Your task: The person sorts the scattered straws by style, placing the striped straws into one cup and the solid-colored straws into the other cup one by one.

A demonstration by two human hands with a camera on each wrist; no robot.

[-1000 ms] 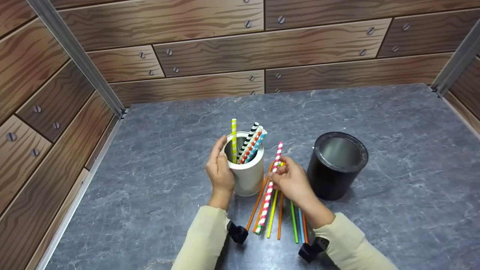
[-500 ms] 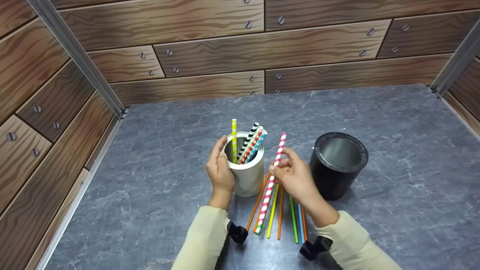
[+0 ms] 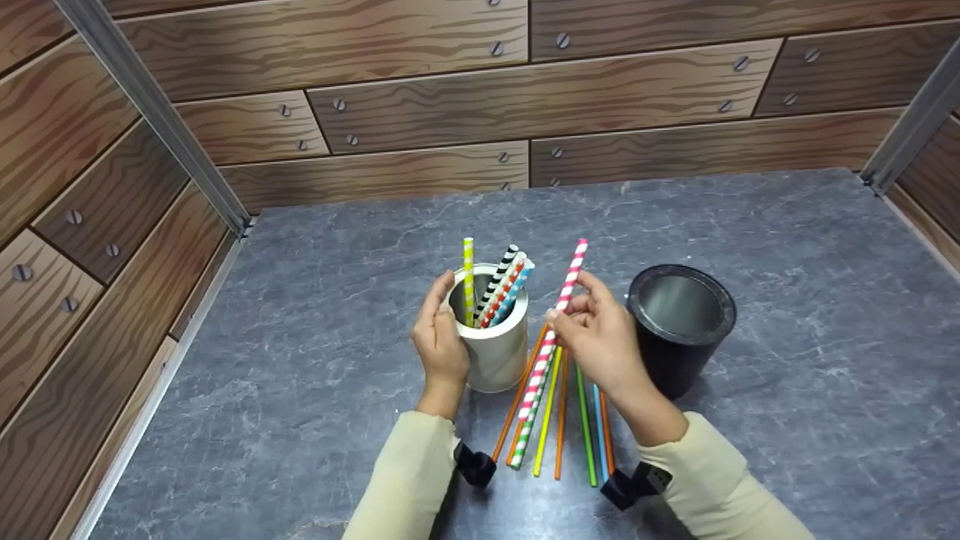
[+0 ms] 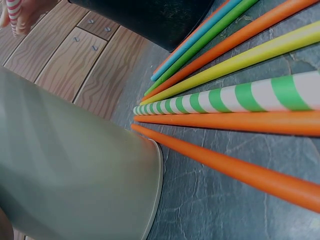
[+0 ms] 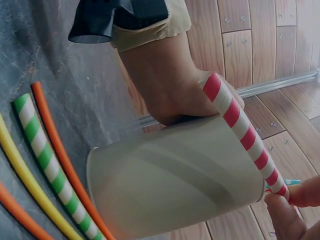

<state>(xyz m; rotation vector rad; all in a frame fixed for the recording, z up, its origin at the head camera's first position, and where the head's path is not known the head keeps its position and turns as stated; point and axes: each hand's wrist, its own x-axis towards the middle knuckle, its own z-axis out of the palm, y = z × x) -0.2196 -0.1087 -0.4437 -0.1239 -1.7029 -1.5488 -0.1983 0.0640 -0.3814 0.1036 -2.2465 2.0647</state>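
Observation:
My right hand pinches a pink-and-white striped paper straw between thumb and fingers. The straw slants, top end away from me, between the two cups. In the right wrist view the straw's lower end points toward the white cup. My left hand holds the white cup from its left side. Yellow, black, red and blue patterned straws stand in that cup, such as the yellow-dotted straw. A green-and-white straw lies on the table below the held one.
Several thin orange, yellow, green and blue sticks, among them a yellow stick, lie on the marbled table in front of the cups. A black cup stands right beside my right hand. Wood-patterned walls enclose the back and left.
My right hand has lifted the pink-and-white straw up and away from me, uncovering more of the green-and-white straw. The left hand and white cup have stayed still.

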